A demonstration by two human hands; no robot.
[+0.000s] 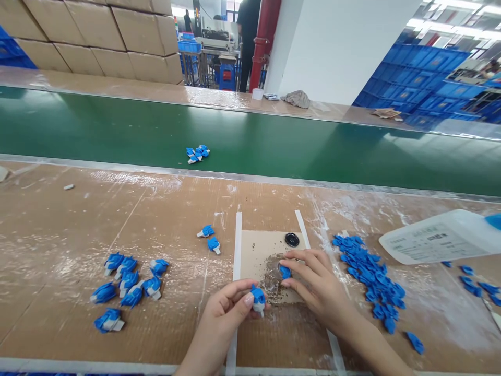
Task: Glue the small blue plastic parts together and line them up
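Your left hand (229, 305) pinches an assembled blue-and-white piece (258, 298) in a narrow grip above the table (58, 230). Your right hand (313, 279) holds a small blue cap (285, 272) at its fingertips over the stained cardboard pad (254, 250). Keep the cap square to the white stem, which seems to point downward. Loose blue caps (370, 282) lie just right; finished pieces (127, 284) lie well left.

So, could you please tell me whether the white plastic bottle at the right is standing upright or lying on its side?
On its side: the white bottle lies along the table, label facing up.
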